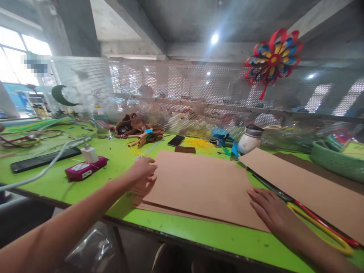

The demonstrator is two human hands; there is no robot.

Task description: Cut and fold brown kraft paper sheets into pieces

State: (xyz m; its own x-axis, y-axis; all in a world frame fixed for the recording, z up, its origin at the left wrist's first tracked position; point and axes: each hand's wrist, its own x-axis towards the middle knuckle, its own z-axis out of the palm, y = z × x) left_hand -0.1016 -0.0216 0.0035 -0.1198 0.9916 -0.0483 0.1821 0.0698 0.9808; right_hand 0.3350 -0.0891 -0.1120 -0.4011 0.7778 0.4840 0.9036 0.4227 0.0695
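Note:
A stack of light brown paper sheets (196,185) lies on the green table, its lower layers showing at the left and front edges. My left hand (143,170) is at the stack's left edge, fingers loosely bent and apart; whether a fingertip touches the paper is hard to see. Flat on the right edge of the top sheet rests my right hand (269,208), fingers stretched out. Just beyond it lie large scissors (309,218) with red and yellow handles, partly beside another brown sheet (307,184).
A magenta power strip (85,169) with a white plug and cable lies left. Behind the stack are a phone (176,140), a brown block (185,150), yellow strands (199,144) and a white jar (249,140). A green basket (337,161) stands right, before a perforated screen (182,87).

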